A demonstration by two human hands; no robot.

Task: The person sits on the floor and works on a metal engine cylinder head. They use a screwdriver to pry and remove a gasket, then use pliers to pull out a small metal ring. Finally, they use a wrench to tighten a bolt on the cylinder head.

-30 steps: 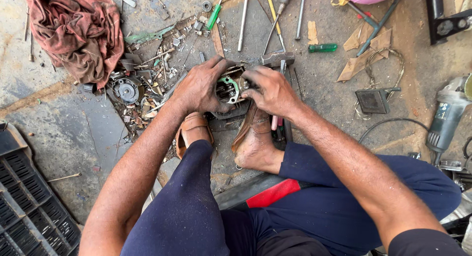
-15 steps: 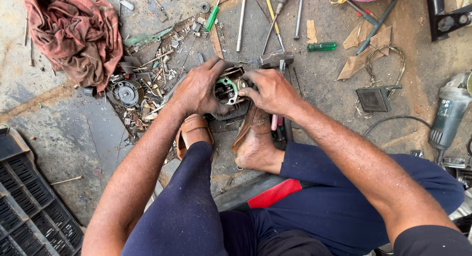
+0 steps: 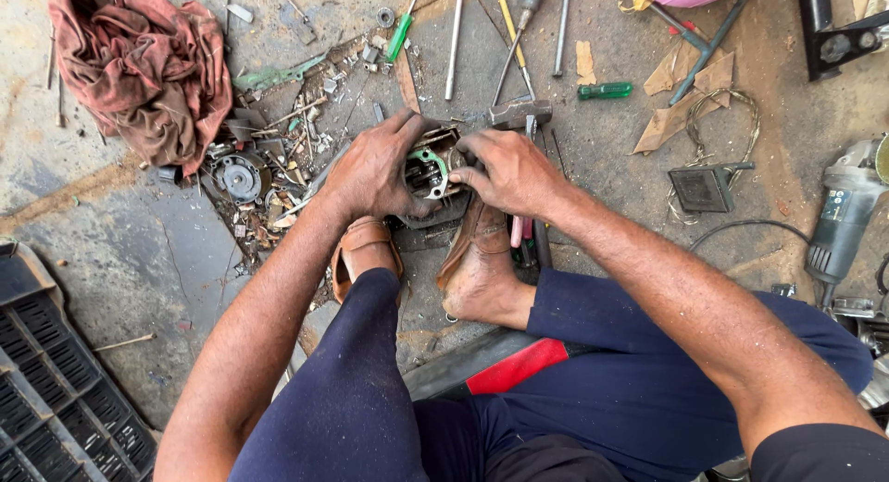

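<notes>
I sit on the ground with a dark metal motor part (image 3: 433,172) between my sandalled feet. A green ring piece shows inside it. My left hand (image 3: 375,167) grips the part's left side. My right hand (image 3: 509,172) holds its right side, fingertips pressing at the green piece. A hammer (image 3: 523,113) lies just behind the part, touching my right hand's far side.
A reddish rag (image 3: 143,70) lies far left beside a pile of small metal scraps and a round gear (image 3: 239,178). Screwdrivers and rods (image 3: 454,37) lie at the back. An angle grinder (image 3: 843,218) rests at the right, a black slatted crate (image 3: 46,399) at bottom left.
Both hands stay on the motor part with only slight finger shifts. The view has drifted a little.
</notes>
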